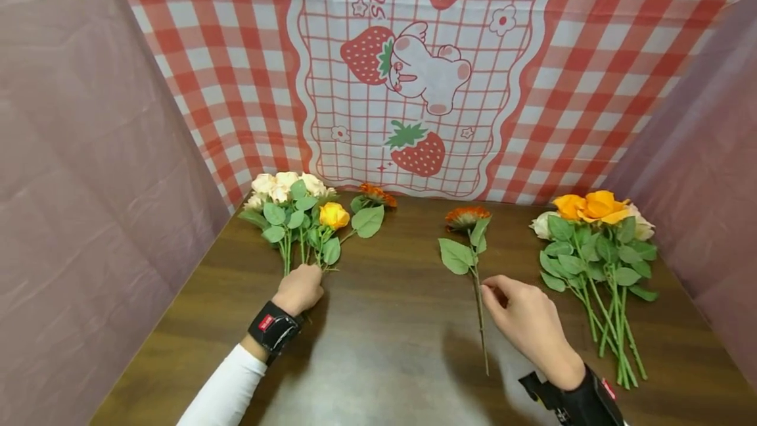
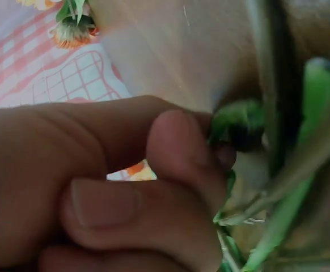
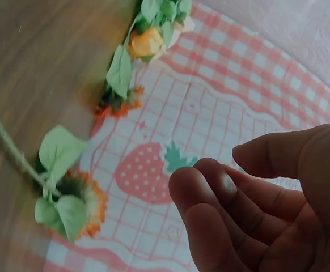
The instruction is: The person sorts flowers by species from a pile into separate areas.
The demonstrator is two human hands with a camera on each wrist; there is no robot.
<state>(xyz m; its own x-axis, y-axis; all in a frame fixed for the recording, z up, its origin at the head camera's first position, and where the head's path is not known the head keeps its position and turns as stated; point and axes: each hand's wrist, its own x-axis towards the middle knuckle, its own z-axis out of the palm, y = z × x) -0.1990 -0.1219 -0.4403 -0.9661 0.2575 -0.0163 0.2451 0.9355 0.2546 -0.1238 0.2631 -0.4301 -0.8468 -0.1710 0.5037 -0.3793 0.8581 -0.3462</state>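
Note:
At the left bunch of cream and yellow roses [image 1: 284, 192], my left hand [image 1: 300, 289] pinches among the green stems below the leaves. The left wrist view shows its curled fingers [image 2: 179, 147] against a green stem; which flower it belongs to is hard to tell. A single orange gerbera-like flower [image 1: 467, 217] lies on the table with its leafy stem pointing toward me. Just right of that stem is my right hand [image 1: 526, 317], its fingers loosely bent. In the right wrist view a gap separates thumb and fingertips, and nothing is between them; the orange flower [image 3: 88, 201] lies apart from them.
A second orange flower [image 1: 378, 196] lies at the back beside the yellow rose [image 1: 334, 215]. On the right rests a bunch of orange and white roses [image 1: 600, 209], stems toward me. A checked strawberry cloth [image 1: 503, 84] hangs behind the brown table [image 1: 390, 347].

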